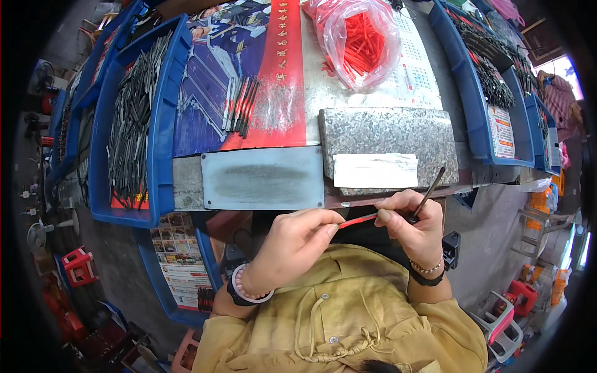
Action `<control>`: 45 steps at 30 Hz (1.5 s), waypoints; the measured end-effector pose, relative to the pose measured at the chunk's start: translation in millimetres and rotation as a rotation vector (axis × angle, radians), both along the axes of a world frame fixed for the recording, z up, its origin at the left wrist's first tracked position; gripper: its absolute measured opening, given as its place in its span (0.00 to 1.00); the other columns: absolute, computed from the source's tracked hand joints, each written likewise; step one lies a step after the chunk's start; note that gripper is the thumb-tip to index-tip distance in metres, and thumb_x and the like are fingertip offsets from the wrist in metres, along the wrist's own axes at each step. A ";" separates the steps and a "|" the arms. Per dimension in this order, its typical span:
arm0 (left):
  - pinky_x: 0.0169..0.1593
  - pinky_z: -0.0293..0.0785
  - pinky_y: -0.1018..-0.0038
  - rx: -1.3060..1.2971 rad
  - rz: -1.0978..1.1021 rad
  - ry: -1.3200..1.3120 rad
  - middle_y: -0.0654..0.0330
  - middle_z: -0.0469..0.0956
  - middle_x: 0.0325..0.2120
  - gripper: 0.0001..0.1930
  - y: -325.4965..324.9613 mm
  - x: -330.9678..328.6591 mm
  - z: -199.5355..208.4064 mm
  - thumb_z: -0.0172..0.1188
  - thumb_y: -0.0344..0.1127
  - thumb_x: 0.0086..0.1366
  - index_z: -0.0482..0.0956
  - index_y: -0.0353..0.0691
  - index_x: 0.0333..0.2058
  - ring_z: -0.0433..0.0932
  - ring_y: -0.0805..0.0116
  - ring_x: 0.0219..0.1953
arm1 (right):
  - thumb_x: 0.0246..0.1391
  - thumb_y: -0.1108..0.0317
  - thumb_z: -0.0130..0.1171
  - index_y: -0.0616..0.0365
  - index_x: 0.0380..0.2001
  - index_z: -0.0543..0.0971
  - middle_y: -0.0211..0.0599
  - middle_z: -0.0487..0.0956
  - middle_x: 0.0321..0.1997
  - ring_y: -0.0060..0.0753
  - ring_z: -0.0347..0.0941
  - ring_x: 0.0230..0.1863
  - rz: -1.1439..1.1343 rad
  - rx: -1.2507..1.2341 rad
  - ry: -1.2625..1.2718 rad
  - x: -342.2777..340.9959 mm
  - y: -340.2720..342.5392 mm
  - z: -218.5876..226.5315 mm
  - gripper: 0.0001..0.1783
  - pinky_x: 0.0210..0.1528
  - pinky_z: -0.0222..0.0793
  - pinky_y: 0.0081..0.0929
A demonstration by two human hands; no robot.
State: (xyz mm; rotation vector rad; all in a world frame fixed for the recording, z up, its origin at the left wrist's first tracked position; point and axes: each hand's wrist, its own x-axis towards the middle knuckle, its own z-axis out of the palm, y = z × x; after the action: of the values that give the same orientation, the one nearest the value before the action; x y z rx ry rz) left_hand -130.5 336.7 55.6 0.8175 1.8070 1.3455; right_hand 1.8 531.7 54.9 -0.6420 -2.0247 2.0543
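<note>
Just in front of the bench edge, my left hand (298, 244) pinches one end of a thin red-and-black stick (357, 220) between thumb and forefinger. The other end is in the fingertips of my right hand (415, 229). A slim dark rod (431, 191) also rises at a slant from my right hand, its lower part hidden by the fingers; I cannot tell its kind. Beyond my hands, several red, black and silver sticks (240, 104) lie side by side on the printed covering. A clear bag (336, 28) at the back holds many red strips (364, 43).
A pale metal plate (264, 177) and a speckled stone slab (388, 130) with a white paper strip (375, 170) lie along the bench's near edge. Blue bins (161, 130) of dark thin sticks stand at left; more blue bins (463, 93) stand at right. Another blue bin (149, 261) sits lower left.
</note>
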 end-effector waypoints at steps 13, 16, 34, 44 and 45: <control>0.37 0.75 0.82 -0.039 0.007 -0.188 0.63 0.81 0.29 0.14 -8.1 0.6 -5.1 0.49 0.26 0.71 0.79 0.29 0.50 0.77 0.80 0.31 | 0.58 0.76 0.64 0.68 0.36 0.81 0.36 0.84 0.32 0.22 0.80 0.32 -0.008 -0.032 -0.070 -3.4 0.9 2.4 0.05 0.35 0.75 0.19; 0.35 0.73 0.82 -0.020 0.018 -0.154 0.65 0.79 0.28 0.12 -6.8 1.5 -6.1 0.52 0.26 0.71 0.80 0.29 0.48 0.75 0.82 0.29 | 0.58 0.76 0.64 0.68 0.36 0.81 0.35 0.83 0.31 0.22 0.80 0.32 -0.013 -0.005 -0.088 -3.2 0.4 2.3 0.05 0.35 0.75 0.19; 0.34 0.74 0.56 -0.219 0.707 0.927 0.44 0.80 0.27 0.07 -0.6 -130.6 -18.3 0.57 0.30 0.65 0.79 0.33 0.31 0.80 0.44 0.30 | 0.64 0.75 0.55 0.66 0.36 0.79 0.34 0.84 0.32 0.11 0.69 0.25 0.010 0.051 0.017 -3.7 2.1 9.6 0.05 0.27 0.63 0.13; 0.45 0.73 0.56 -0.344 0.634 1.050 0.46 0.79 0.35 0.10 8.5 -135.8 -45.2 0.59 0.35 0.64 0.81 0.34 0.37 0.76 0.45 0.40 | 0.63 0.76 0.57 0.67 0.37 0.79 0.33 0.83 0.31 0.14 0.73 0.29 -0.090 0.170 0.009 4.3 15.9 10.7 0.05 0.33 0.68 0.15; 0.45 0.72 0.56 -0.335 0.630 1.023 0.47 0.79 0.36 0.11 7.8 -134.9 -46.1 0.60 0.36 0.63 0.81 0.34 0.39 0.76 0.46 0.41 | 0.63 0.76 0.57 0.67 0.37 0.79 0.33 0.83 0.31 0.14 0.73 0.29 -0.113 0.221 0.001 4.5 17.8 11.1 0.04 0.33 0.68 0.15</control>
State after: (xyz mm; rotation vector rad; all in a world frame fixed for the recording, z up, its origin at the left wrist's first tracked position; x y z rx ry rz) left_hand -265.4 344.6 9.5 0.8473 3.1933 0.9359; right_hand 6.3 549.5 66.0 -0.6941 -2.1220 1.7366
